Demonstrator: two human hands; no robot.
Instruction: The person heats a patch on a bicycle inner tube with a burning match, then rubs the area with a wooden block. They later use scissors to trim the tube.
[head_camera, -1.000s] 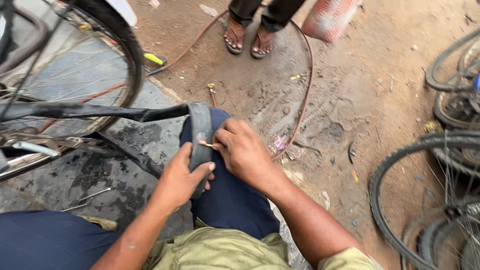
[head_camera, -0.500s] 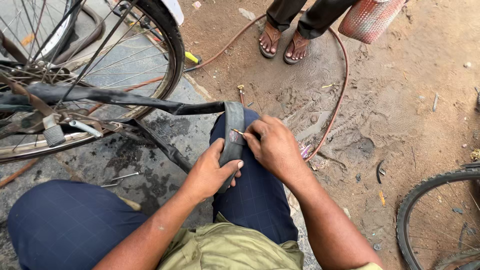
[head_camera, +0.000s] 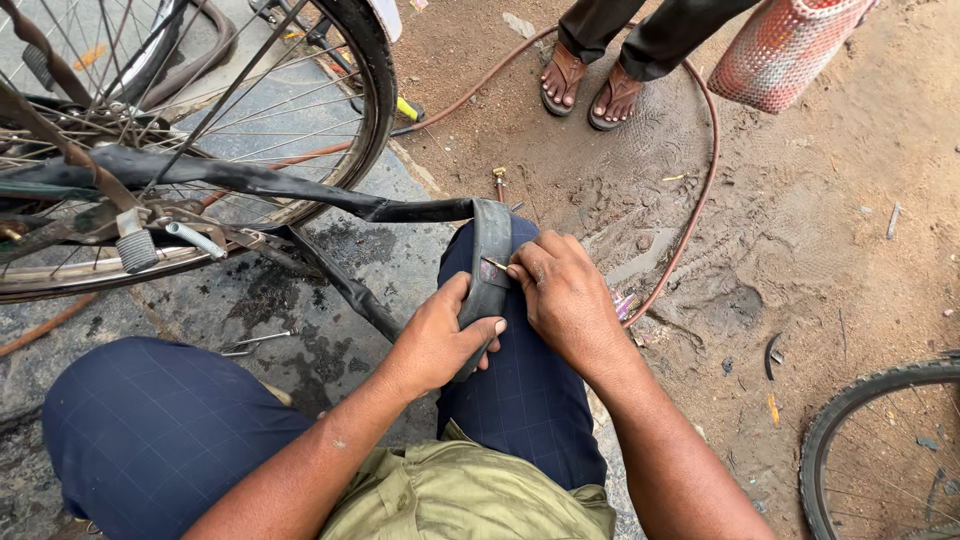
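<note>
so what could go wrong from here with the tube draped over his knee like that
1. The right hand presses a thin tool against the tube; a slip could nick the rubber or the left hand gripping just below.
2. The tube lies over the knee, so a hard push might jab the leg.
3. The tube stretches back toward the wheel; a tug could pull it off the knee.

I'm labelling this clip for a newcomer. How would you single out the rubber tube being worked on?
Start at the bicycle wheel at upper left. A flat black inner tube runs from it over the person's knee, where the left hand and right hand pinch it. Unlike the thin reddish hose on the dirt, it is wide and black.
</note>
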